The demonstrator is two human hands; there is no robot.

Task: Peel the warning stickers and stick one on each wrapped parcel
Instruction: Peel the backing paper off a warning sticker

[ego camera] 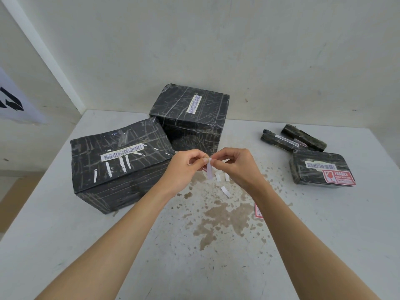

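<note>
I am looking down at a white table (65,245) that is sitting in a corner of the room. Its top is showing a brown stain (218,215) with many small splashes around it. Behind it a pale wall (238,40) is rising, carrying scuffs and little marks. A white strip (43,50) is running down the corner to the table. At the left, a pale sheet (13,105) with black shapes is hanging, and under it a brownish floor (17,191) is showing. Soft, even light is falling everywhere.
</note>
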